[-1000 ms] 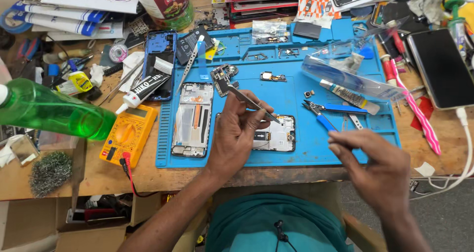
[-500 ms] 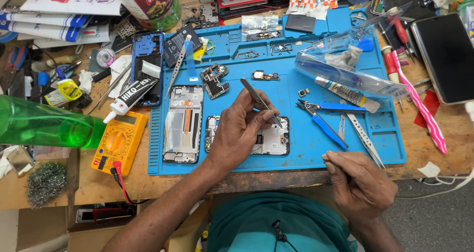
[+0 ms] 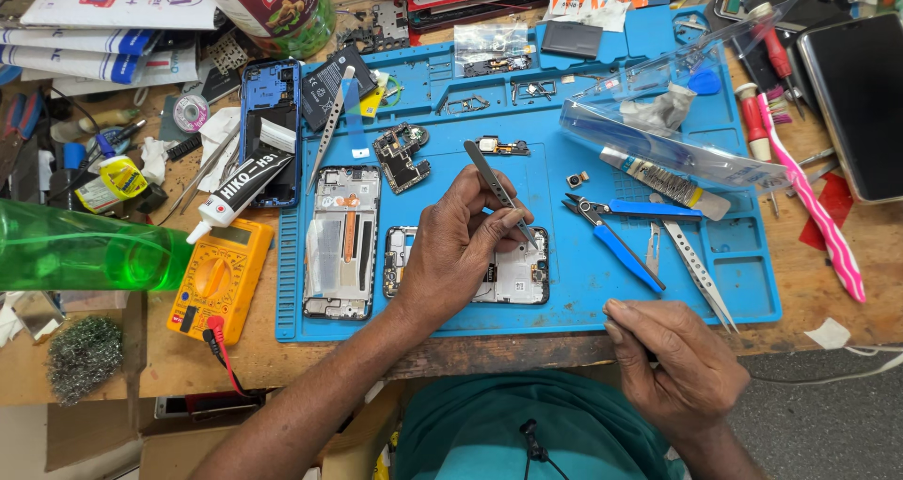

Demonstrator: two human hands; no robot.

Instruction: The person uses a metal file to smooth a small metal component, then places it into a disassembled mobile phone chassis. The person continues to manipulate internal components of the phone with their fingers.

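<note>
The left hand (image 3: 458,254) pinches grey tweezers (image 3: 501,190) between thumb and fingers, tips down on the opened phone frame (image 3: 508,278) at the centre of the blue mat (image 3: 583,283). Best to brace the palm on the frame and work the tips slowly. The right hand (image 3: 679,367), at the bench edge lower right, has its fingers curled together; whatever they grip is hidden. The part under the tweezer tips is too small to tell.
</note>
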